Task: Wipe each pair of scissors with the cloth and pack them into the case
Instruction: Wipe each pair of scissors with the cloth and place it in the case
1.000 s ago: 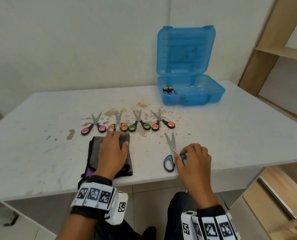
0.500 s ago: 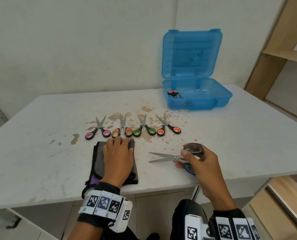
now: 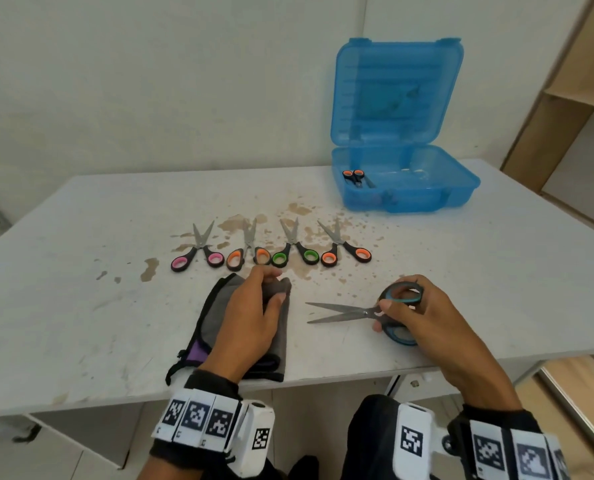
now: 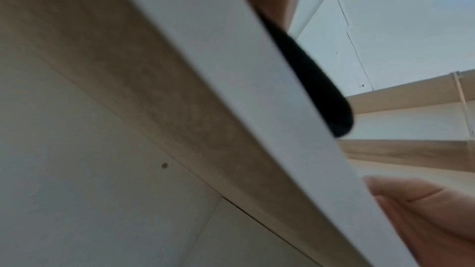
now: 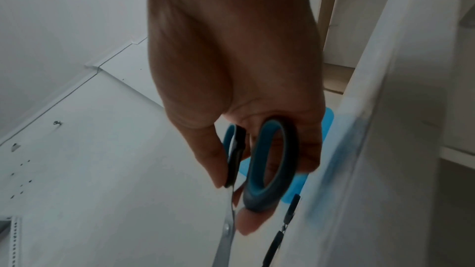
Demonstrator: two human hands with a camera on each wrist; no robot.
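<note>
Now that the right hand (image 3: 427,317) has lifted the blue scissors (image 3: 361,311) off the surface (image 3: 81,323), blades swung to nine o'clock, the left hand (image 3: 250,317) has begun bunching the cloth (image 3: 219,299); wiping seems next, with the case (image 3: 406,188) waiting at one o'clock.

1. At your twelve o'clock, four small scissors (image 3: 271,249) lay in a row across the table (image 3: 81,306), barring a low reach.
2. Toward one o'clock, bare tabletop led to the open case (image 3: 406,188); its upright lid blocked passage behind.
</note>
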